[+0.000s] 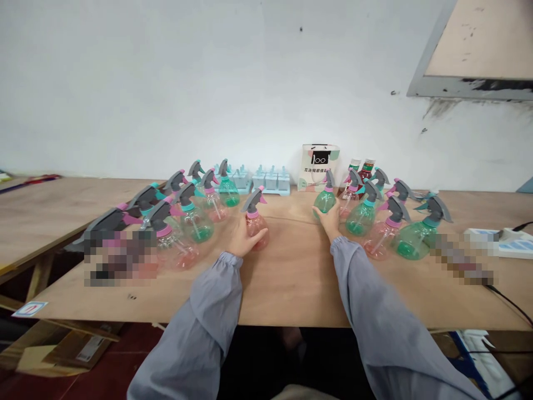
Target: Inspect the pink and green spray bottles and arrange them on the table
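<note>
My left hand (246,236) is wrapped round the body of a pink spray bottle (258,225) with a pink collar and grey trigger head. My right hand (330,219) grips a green spray bottle (323,201) that has a pink collar. Both bottles stand upright at the wooden table (291,278). To the left are several more spray bottles in pink and green, among them a green one (199,225) with a teal collar. Beside my right hand are others, such as a green bottle (360,218) and a pink bottle (378,239).
Pale blue popsicle molds (272,182) and a printed paper bag (318,169) stand at the back by the wall. Red bottles (367,169) sit right of the bag. A white power strip (506,244) with cables lies at the right. Blurred patches cover items on both sides.
</note>
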Demonstrator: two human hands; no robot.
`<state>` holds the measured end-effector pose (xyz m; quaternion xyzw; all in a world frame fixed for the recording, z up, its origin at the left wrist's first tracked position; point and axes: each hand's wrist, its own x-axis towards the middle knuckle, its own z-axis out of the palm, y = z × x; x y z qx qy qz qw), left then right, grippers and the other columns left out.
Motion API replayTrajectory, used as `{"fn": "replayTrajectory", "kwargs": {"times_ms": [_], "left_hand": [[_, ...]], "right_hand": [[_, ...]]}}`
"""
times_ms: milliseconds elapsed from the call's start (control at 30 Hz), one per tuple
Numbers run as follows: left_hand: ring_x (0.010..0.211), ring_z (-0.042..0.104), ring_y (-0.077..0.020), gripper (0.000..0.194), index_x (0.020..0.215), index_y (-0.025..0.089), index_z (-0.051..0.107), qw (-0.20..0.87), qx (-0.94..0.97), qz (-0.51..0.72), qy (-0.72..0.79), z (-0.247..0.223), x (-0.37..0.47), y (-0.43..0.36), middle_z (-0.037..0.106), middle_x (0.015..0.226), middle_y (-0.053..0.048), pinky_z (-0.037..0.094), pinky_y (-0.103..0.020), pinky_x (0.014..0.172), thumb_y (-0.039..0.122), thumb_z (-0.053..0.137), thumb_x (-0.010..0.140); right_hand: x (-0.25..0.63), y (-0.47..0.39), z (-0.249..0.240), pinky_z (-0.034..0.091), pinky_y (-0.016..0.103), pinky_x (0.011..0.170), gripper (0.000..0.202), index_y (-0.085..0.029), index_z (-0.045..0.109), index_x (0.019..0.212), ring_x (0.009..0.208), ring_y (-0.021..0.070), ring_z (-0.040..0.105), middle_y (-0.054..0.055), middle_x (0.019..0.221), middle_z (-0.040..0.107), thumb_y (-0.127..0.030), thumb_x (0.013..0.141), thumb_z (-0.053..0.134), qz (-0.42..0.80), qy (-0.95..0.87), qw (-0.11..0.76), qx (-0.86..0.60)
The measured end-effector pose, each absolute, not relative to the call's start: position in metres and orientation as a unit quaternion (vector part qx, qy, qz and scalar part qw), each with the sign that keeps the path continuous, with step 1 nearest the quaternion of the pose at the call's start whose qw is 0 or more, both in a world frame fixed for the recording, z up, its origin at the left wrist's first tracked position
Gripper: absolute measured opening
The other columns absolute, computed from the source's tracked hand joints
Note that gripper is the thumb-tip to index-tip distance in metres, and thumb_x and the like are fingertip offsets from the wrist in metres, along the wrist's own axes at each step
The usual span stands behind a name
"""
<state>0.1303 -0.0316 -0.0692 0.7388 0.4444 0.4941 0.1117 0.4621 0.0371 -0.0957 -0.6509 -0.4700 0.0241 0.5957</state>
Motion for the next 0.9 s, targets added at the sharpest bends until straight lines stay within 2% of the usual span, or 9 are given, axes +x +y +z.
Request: {"fn": "replayTrajectory", "kwargs": {"times_ms": [200,367,433,533,633,700,800,900], "left_hand": [[0.121,0.061,-0.0331,0.067,0.133,0.019,0.046,0.118,0.74,0.485,0.451,-0.067,0.13,-0.033,0.062,0.128,-0.016,0.046,-0.053,0.106,0.044,0.073,0.077],[0.124,0.059,-0.034,0.072,0.135,0.018,0.045,0.125,0.745,0.484,0.441,-0.069,0.128,-0.031,0.062,0.129,-0.016,0.045,-0.053,0.107,0.047,0.074,0.076],[0.127,0.057,-0.0342,0.07,0.137,0.018,0.045,0.128,0.745,0.489,0.436,-0.071,0.129,-0.031,0.061,0.131,-0.016,0.044,-0.053,0.109,0.046,0.07,0.079],[0.132,0.054,-0.0333,0.068,0.143,0.017,0.038,0.154,0.753,0.483,0.419,-0.077,0.136,-0.032,0.057,0.136,-0.018,0.042,-0.052,0.111,0.042,0.061,0.085],[0.131,0.054,-0.0384,0.074,0.146,0.015,0.036,0.15,0.77,0.443,0.435,-0.082,0.152,-0.039,0.056,0.137,-0.021,0.042,-0.058,0.109,0.043,0.063,0.082],[0.127,0.055,-0.043,0.077,0.143,0.016,0.039,0.121,0.781,0.41,0.455,-0.084,0.164,-0.047,0.057,0.134,-0.022,0.043,-0.061,0.104,0.048,0.067,0.079],[0.12,0.058,-0.0436,0.074,0.139,0.018,0.045,0.073,0.811,0.39,0.431,-0.087,0.18,-0.062,0.061,0.126,-0.021,0.044,-0.061,0.099,0.053,0.069,0.079],[0.114,0.062,-0.0423,0.072,0.132,0.023,0.053,0.032,0.835,0.39,0.387,-0.087,0.189,-0.071,0.064,0.116,-0.016,0.042,-0.061,0.102,0.06,0.072,0.073]], "right_hand": [[0.462,0.037,-0.093,0.032,0.052,0.115,0.114,-0.005,0.028,0.148,0.142,0.0387,0.039,0.032,0.149,0.041,-0.062,0.064,0.08,0.027,-0.487,0.574,-0.657],[0.459,0.021,-0.105,0.029,0.051,0.119,0.126,-0.003,0.016,0.15,0.148,0.0372,0.031,0.035,0.155,0.029,-0.067,0.062,0.079,0.04,-0.454,0.622,-0.637],[0.455,0.006,-0.11,0.03,0.051,0.12,0.119,-0.005,0.019,0.148,0.148,0.0353,0.033,0.033,0.155,0.03,-0.07,0.065,0.074,0.036,-0.443,0.65,-0.617],[0.438,-0.021,-0.109,0.033,0.05,0.118,0.092,-0.013,0.034,0.139,0.141,0.0319,0.041,0.025,0.146,0.042,-0.07,0.074,0.066,0.039,-0.479,0.667,-0.57],[0.405,-0.043,-0.099,0.034,0.051,0.117,0.075,-0.02,0.042,0.133,0.134,0.0295,0.048,0.017,0.138,0.05,-0.067,0.079,0.063,0.08,-0.555,0.65,-0.512],[0.378,-0.053,-0.088,0.033,0.052,0.118,0.078,-0.022,0.042,0.136,0.136,0.0301,0.047,0.017,0.142,0.049,-0.064,0.077,0.069,0.112,-0.603,0.636,-0.468],[0.342,-0.061,-0.071,0.035,0.052,0.118,0.089,-0.023,0.036,0.143,0.14,0.0312,0.043,0.017,0.147,0.046,-0.057,0.072,0.077,0.169,-0.646,0.61,-0.427],[0.325,-0.065,-0.059,0.043,0.049,0.112,0.077,-0.023,0.04,0.141,0.13,0.0288,0.053,0.016,0.138,0.055,-0.052,0.078,0.073,0.205,-0.636,0.616,-0.417]]}}
